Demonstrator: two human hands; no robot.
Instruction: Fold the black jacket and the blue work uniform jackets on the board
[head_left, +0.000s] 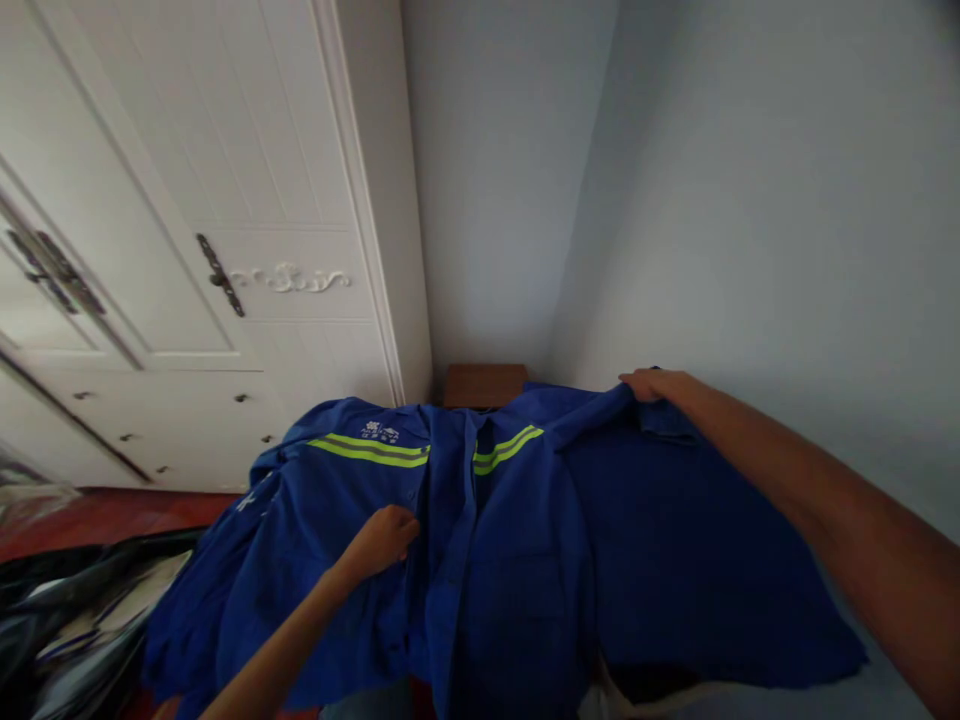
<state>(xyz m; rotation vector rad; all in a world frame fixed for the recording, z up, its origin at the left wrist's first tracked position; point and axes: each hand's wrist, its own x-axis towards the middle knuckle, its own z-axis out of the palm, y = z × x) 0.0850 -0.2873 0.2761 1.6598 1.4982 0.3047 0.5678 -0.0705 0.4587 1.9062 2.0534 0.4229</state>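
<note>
A blue work jacket (510, 540) with yellow-green and grey reflective strips across the chest lies spread out below me, its front parted. White printing shows above the strip on the left half. My left hand (388, 538) is closed at the front edge of that half, near the buttons, with its fingertips partly hidden. Farther off on the right, my right hand (651, 385) grips the jacket's sleeve by the cuff end. More dark blue cloth (697, 560) spreads beneath my right arm.
A white wardrobe (292, 130) with metal handles stands at the left, and a grey wall (772, 200) rises at the right. Between them is a brown wooden piece (486, 384). Dark and pale bundled items (97, 610) lie on the reddish floor (127, 515) at lower left.
</note>
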